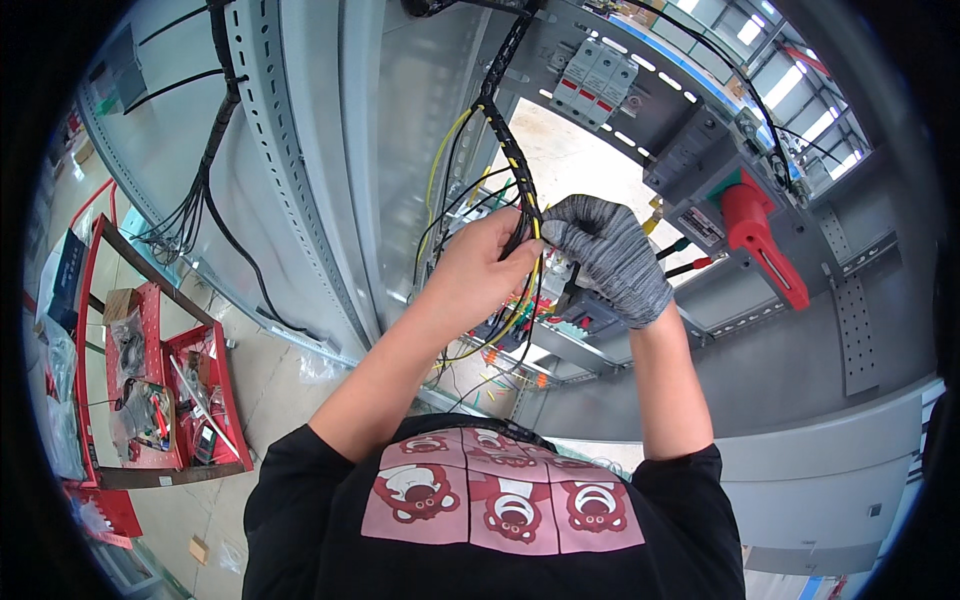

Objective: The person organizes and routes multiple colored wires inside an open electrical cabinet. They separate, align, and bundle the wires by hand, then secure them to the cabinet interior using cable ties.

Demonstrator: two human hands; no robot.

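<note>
My bare left hand point(478, 268) is closed around a bundle of black and yellow wires point(530, 290) in the middle of the view. Black wrap point(508, 140) covers the bundle above my fingers, with yellow showing through its gaps. My right hand point(610, 255), in a grey knitted glove, pinches the same bundle where the wrap ends, its fingertips close to my left thumb. Loose yellow wires point(437, 170) and black ones hang to the left of the bundle. What lies under my fingers is partly hidden.
Right of my hands, a grey switch unit carries a red handle point(760, 240). A white fuse holder block point(594, 82) sits above on a slotted rail. Another black harness point(215, 140) hangs along the cabinet's left panel. A red tool cart point(160, 380) stands on the floor at left.
</note>
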